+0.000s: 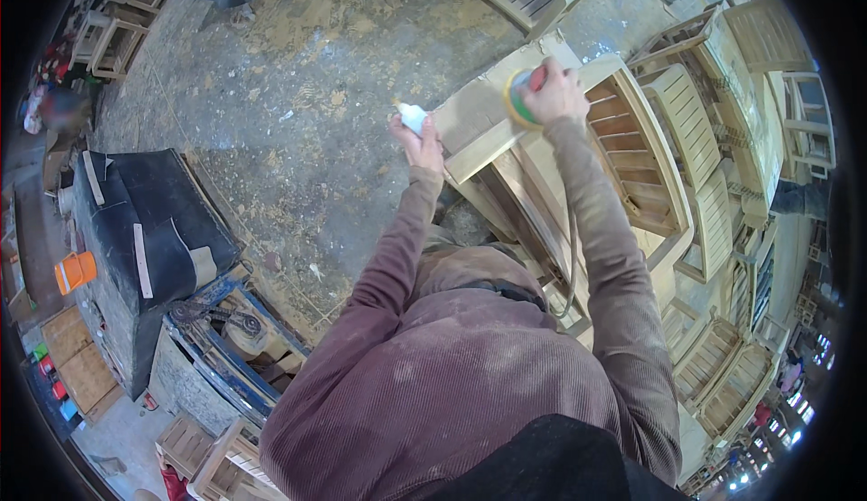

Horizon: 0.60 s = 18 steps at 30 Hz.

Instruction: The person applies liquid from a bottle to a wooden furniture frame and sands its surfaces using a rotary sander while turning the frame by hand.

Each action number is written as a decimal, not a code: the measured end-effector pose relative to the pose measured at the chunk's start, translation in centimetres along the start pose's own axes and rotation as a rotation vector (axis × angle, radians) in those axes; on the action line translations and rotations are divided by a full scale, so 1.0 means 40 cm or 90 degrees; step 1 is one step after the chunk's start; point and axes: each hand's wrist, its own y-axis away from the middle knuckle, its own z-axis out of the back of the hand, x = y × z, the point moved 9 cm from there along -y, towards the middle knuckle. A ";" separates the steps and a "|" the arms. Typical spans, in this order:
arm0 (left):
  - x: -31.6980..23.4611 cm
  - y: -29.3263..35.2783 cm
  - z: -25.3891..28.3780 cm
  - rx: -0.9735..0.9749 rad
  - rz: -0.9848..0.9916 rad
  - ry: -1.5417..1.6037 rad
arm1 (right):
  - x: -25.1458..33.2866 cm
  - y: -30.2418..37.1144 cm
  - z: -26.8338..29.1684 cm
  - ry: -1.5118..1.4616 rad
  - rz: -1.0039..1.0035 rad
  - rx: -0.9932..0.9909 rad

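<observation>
A: Where are the two things being held?

B: Both lie above the middle of the frame. The left hand (421, 147) pinches a small white bottle (413, 117) between thumb and fingers, its yellowish tip toward the upper left. Further right, the right hand (562, 99) curls over a round power tool (520, 102) — red on top, green and yellow lower down.

A: Is the tool resting on anything?

B: It seems to sit on the pale wooden frame (479, 151), right of the bottle, though its underside is hidden.

A: How would each one handle?

B: The bottle is probably light, with walls that may give when squeezed. A grip around its body, clear of the tip, should suit it; too hard a pinch could push out whatever is inside. The tool is likely stiff and heavier, so a palm over its crown, fingers down the sides and away from the lower rim, looks the sound hold.

A: And the hose (573, 262) below the right forearm?

B: It looks bendy, and it could drag on the tool if the two are joined — the forearm hides that, so one cannot tell.

A: What about the wood?

B: Stiff and likely weighty; its broad rails would give the better hold. Dust, if any lies there, might make it slippery.
</observation>
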 end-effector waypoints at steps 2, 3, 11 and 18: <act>-0.029 -0.006 0.057 -0.015 0.005 0.020 | -0.005 -0.028 0.014 0.008 -0.062 0.049; -0.040 -0.015 0.085 -0.019 0.003 0.018 | 0.009 -0.026 0.008 0.006 -0.058 0.050; -0.218 -0.087 0.133 -0.138 -0.087 0.024 | 0.249 0.245 -0.083 -0.100 0.144 0.087; -0.306 -0.096 -0.060 -0.014 -0.198 -0.031 | 0.243 0.184 -0.049 -0.175 0.145 0.150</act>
